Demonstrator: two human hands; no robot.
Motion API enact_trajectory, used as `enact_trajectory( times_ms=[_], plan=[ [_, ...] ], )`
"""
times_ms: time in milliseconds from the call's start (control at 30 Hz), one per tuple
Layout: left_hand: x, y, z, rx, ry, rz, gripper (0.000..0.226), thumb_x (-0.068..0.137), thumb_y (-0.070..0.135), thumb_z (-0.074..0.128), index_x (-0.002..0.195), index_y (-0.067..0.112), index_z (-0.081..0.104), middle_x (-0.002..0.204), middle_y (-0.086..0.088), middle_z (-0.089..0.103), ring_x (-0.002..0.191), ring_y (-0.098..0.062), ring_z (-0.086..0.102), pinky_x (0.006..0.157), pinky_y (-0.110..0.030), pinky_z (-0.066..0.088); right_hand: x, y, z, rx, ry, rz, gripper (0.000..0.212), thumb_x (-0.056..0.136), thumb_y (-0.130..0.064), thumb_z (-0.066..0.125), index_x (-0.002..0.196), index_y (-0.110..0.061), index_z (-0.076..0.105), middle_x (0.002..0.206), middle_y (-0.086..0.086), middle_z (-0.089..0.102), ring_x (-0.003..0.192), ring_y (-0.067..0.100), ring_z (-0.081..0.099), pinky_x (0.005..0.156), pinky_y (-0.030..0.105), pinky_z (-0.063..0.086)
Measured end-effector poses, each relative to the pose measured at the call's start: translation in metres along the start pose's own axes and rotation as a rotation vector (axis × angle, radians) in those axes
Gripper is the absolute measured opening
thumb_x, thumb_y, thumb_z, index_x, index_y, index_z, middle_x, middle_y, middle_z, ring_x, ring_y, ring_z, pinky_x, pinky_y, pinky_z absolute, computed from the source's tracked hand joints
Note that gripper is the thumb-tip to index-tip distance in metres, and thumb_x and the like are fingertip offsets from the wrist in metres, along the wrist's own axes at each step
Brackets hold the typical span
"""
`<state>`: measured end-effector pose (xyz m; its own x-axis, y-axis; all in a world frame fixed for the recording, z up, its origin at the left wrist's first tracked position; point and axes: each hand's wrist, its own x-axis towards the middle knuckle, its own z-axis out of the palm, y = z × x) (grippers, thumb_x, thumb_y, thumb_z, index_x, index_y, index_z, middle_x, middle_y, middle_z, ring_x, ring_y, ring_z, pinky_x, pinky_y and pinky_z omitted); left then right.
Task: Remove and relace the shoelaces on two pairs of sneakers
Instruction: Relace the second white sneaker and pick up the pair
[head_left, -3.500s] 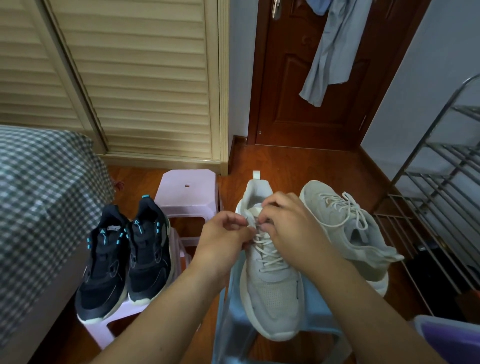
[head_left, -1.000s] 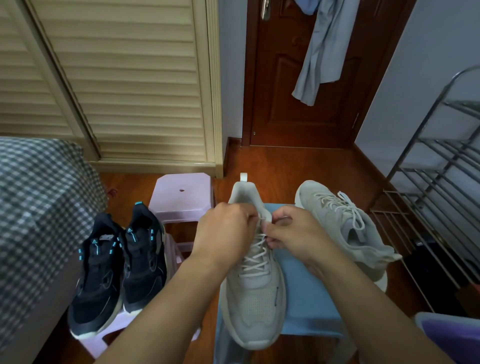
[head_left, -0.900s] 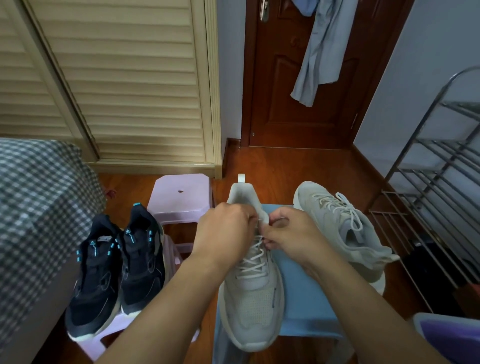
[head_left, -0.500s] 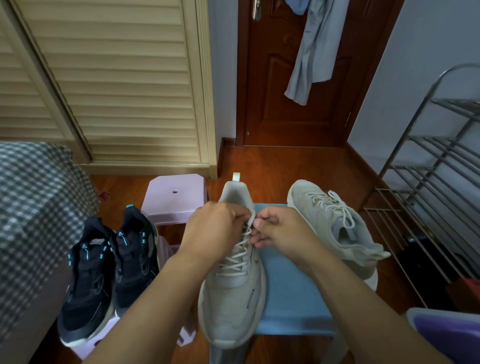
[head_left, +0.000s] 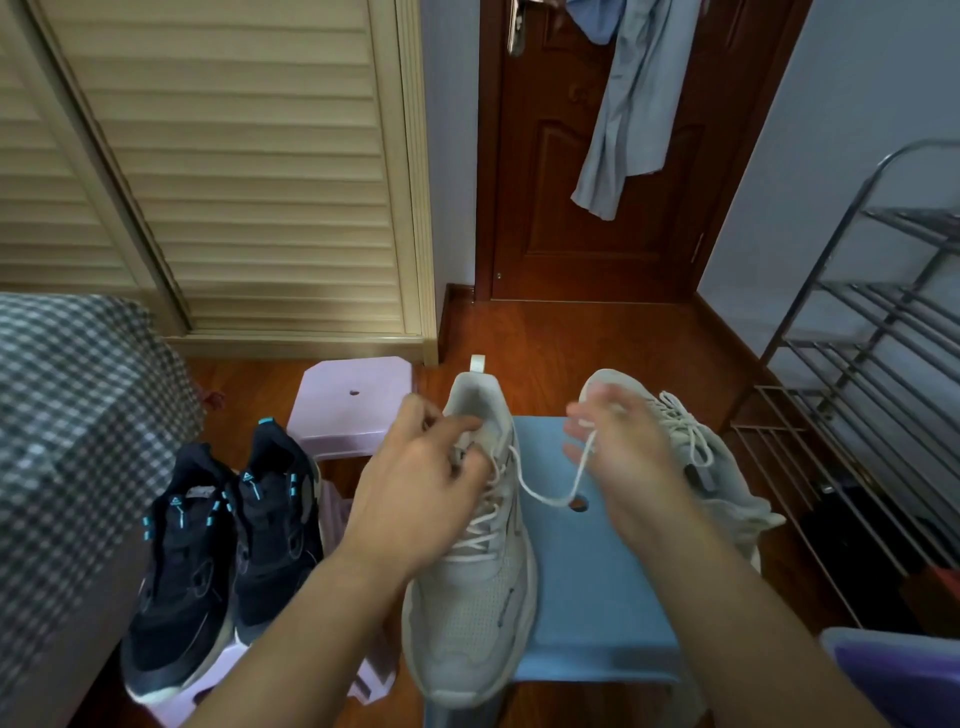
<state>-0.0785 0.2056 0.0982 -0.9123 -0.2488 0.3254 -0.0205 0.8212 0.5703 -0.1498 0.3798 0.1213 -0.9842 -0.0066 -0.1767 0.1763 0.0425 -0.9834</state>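
A pale grey sneaker (head_left: 475, 582) lies on the left edge of a blue stool (head_left: 587, 597), toe toward the person, its heel tab pointing at the door. The left hand (head_left: 421, 493) rests over the shoe's upper eyelets with fingers curled down onto the tongue and laces; the grip there looks closed on the lacing, though what exactly it pinches is hidden. The right hand (head_left: 618, 457) is raised to the right of the shoe, blurred, its fingers pinching a loose end of the white shoelace (head_left: 550, 496), which sags in a loop from the shoe's top eyelets across the stool up to those fingers. The matching sneaker (head_left: 691, 462) sits fully laced on the stool's right side, partly behind the right hand. A pair of black sneakers (head_left: 223, 551) with teal accents stands on a lilac stool (head_left: 353, 400) to the left, beside a checked bed cover (head_left: 78, 415)
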Motion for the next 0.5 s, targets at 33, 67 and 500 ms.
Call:
enact_trajectory(
  times_ms=[33,67,500],
  plan=[
    [-0.001,-0.003,0.001,-0.145,0.040,-0.095,0.029,0.100,0.032,0.049,0.122,0.031,0.069,0.110,0.011,0.041,0.099,-0.004,0.055,0.090,-0.029,0.049,-0.002,0.009,0.004,-0.310,-0.081,-0.045,0.047,0.101,-0.046,0.052,0.143,-0.025,0.046,0.138,-0.003,0.055,0.119,0.018,0.059,0.104,0.046,0.049],
    [-0.001,-0.006,0.001,-0.310,0.049,-0.201,0.027,0.101,0.027,0.050,0.118,0.031,0.071,0.114,0.010,0.043,0.101,-0.003,0.055,0.097,-0.029,0.048,-0.004,0.015,0.008,-0.526,-0.158,-0.124,0.051,0.100,-0.048,0.053,0.145,-0.025,0.046,0.144,-0.005,0.048,0.127,0.017,0.052,0.109,0.042,0.043],
    [0.007,-0.024,-0.005,-0.463,-0.071,-0.297,0.011,0.099,0.030,0.063,0.104,0.038,0.068,0.116,0.004,0.053,0.092,-0.012,0.066,0.079,-0.026,0.054,-0.009,-0.018,-0.011,0.500,-0.230,0.029,0.021,0.094,-0.004,0.051,0.073,-0.008,0.054,0.062,0.005,0.045,0.060,0.017,0.051,0.083,0.035,0.054]
  ],
)
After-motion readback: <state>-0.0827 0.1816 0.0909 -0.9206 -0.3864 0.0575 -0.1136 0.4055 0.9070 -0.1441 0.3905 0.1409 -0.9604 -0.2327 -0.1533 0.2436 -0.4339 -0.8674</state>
